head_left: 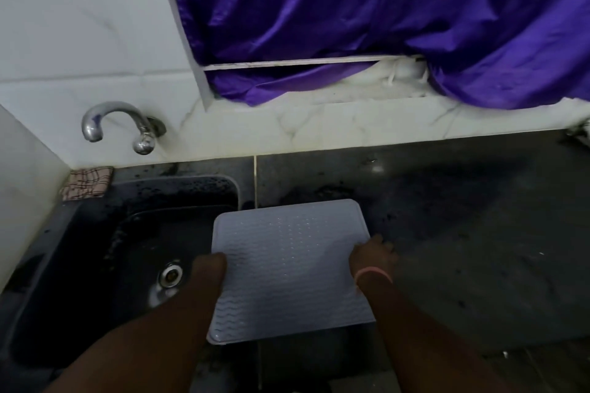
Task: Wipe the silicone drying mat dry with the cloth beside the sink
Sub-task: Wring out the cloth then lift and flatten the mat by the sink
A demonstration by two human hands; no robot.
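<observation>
The pale grey silicone drying mat (pixel 287 268), ridged with wavy lines, lies at the seam between the black sink and the dark counter, partly over the sink's right rim. My left hand (pixel 209 268) grips its left edge. My right hand (pixel 373 255), with a pink band at the wrist, grips its right edge. The checked cloth (pixel 87 182) sits crumpled at the sink's far left corner against the wall, well away from both hands.
A black sink (pixel 95 265) with a metal drain (pixel 170 274) fills the lower left. A chrome tap (pixel 121 124) juts from the white tiled wall. The dark wet counter (pixel 463 233) stretches right. A purple curtain (pixel 383 9) hangs over the ledge behind.
</observation>
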